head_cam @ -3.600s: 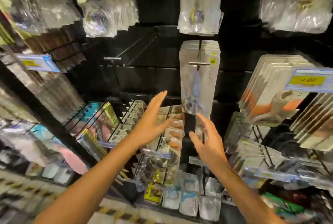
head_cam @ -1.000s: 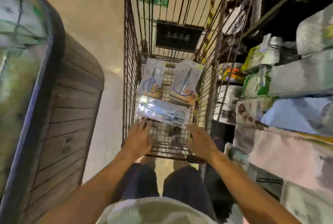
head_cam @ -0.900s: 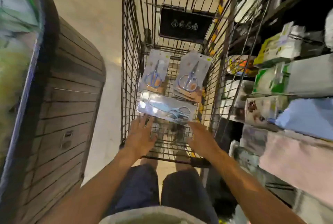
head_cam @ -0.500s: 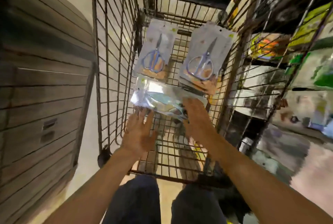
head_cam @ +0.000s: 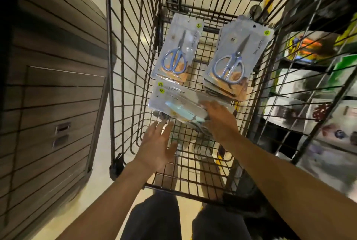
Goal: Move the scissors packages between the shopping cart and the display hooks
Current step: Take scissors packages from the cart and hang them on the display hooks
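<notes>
Down in the wire shopping cart [head_cam: 123,50] lie scissors packages with blue handles. One package [head_cam: 176,50] lies at the far left, and a stack of packages [head_cam: 236,56] at the far right. Nearer me, two packages [head_cam: 172,98] lie sideways, one on the other. My right hand [head_cam: 222,122] is on their right end, fingers curled over the top package. My left hand [head_cam: 156,143] hovers just short of their near edge, fingers spread, holding nothing. The display hooks are out of view.
A dark slatted wooden counter [head_cam: 48,95] stands close on the cart's left. Store shelves [head_cam: 318,89] with boxed goods run along the right. My legs show below the cart's near edge.
I have turned from the display hooks to the cart and leaned in. My right hand has moved forward onto the sideways packages. My left hand stays just behind them.
</notes>
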